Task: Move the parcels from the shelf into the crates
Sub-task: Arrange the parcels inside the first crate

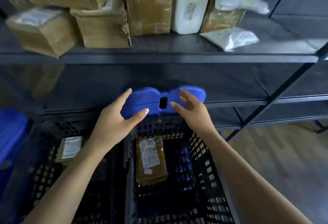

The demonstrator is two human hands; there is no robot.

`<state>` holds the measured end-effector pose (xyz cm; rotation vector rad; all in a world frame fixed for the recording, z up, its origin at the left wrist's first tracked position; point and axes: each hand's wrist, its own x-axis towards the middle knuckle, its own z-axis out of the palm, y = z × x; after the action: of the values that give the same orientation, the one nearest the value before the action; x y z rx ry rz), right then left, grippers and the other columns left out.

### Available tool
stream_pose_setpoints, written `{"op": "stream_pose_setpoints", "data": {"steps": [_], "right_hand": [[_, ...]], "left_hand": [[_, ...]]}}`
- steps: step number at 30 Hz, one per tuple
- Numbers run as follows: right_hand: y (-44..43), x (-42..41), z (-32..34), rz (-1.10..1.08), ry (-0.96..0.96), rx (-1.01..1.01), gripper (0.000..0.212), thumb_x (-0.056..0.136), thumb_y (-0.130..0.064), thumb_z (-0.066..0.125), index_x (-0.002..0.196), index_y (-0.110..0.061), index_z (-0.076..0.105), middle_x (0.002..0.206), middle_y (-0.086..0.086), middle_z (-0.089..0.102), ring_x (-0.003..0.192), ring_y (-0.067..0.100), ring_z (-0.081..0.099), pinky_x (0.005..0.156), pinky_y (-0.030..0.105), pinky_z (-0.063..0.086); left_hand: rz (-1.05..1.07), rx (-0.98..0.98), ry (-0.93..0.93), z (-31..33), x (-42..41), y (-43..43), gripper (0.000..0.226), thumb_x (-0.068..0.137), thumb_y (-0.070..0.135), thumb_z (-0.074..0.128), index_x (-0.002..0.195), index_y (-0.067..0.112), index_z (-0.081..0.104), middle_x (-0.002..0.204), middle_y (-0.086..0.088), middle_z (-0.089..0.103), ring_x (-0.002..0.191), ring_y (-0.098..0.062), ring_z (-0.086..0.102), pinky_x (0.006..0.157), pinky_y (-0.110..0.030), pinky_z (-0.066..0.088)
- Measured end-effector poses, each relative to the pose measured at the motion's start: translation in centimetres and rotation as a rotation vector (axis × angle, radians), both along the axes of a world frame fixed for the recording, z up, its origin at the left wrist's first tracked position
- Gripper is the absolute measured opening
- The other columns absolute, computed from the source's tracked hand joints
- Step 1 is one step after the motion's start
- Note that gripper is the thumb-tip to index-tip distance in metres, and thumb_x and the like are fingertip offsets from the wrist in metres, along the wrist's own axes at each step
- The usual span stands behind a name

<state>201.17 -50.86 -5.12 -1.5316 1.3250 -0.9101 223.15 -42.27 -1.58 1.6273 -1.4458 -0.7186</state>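
Note:
Several parcels stand on the dark shelf [177,58]: a tall cardboard box [147,4], smaller boxes [103,27], a white wrapped parcel [190,7] and a clear plastic bag [232,38]. Below are two black perforated crates. The left crate [44,179] holds a labelled brown parcel [70,150]. The right crate [204,152] holds a brown parcel wrapped in film [150,160]. At their far end sits a blue plastic piece [152,99] with a slot. My left hand [113,122] brackets its left end with straight fingers and thumb. My right hand [190,112] is spread at its right side, holding nothing.
A blue bin [10,135] stands at the left edge beside the crates. Lower shelf boards run behind the blue piece. A slanted black shelf brace [269,99] crosses on the right, above a wooden floor [284,152].

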Motion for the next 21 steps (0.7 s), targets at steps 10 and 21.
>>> {"op": "stream_pose_setpoints", "data": {"steps": [10,21], "right_hand": [[-2.5,0.9,9.6,0.013,-0.047,-0.125,0.073,0.077,-0.050,0.073,0.142,-0.030,0.046,0.141,-0.006,0.053,0.130,0.010,0.048,0.105,0.027,0.041],[-6.3,3.5,16.0,0.091,-0.012,-0.243,0.087,0.067,-0.066,0.068,0.142,-0.030,0.044,0.139,-0.010,0.053,0.125,0.005,0.049,0.086,0.013,0.038]], "left_hand": [[0.045,-0.089,-0.001,7.1,1.5,-1.7,0.090,0.064,0.069,0.062,0.143,0.035,0.036,0.146,0.016,0.040,0.127,0.010,0.033,0.098,-0.016,0.028],[0.107,-0.149,-0.032,12.3,4.4,-4.0,0.097,0.059,0.078,0.059,0.143,0.036,0.035,0.147,0.015,0.039,0.133,0.000,0.034,0.099,-0.022,0.031]]}}
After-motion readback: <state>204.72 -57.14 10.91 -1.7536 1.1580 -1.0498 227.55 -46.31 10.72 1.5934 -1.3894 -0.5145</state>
